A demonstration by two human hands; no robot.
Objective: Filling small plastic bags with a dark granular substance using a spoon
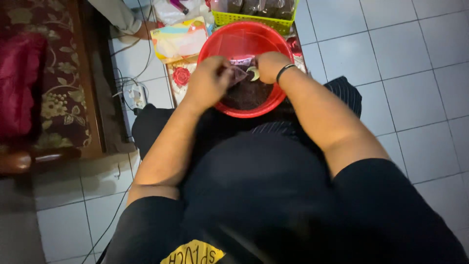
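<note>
Fingers of both hands, left [207, 80] & right [270, 66], pinching small clear plastic bag [238, 73], dark contents, over red basin [234, 41].

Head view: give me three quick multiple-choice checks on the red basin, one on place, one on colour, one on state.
1. Where is the yellow-green basket?
A. Just beyond the red basin, at its far rim
B. On the sofa
C. In the person's lap

2. What colour is the band on the right wrist?
A. White
B. Black
C. Orange

3. What are the hands doing?
A. Resting flat on the floor tiles
B. Both raised clear of the basin
C. Both over the basin, gripping a small clear bag between them

Answers: 1 A, the basket's edge shows right behind the basin's far rim. 2 B, a dark wristband circles the wrist by the right hand. 3 C, the left hand and right hand meet on the bag above the dark loose contents.
</note>
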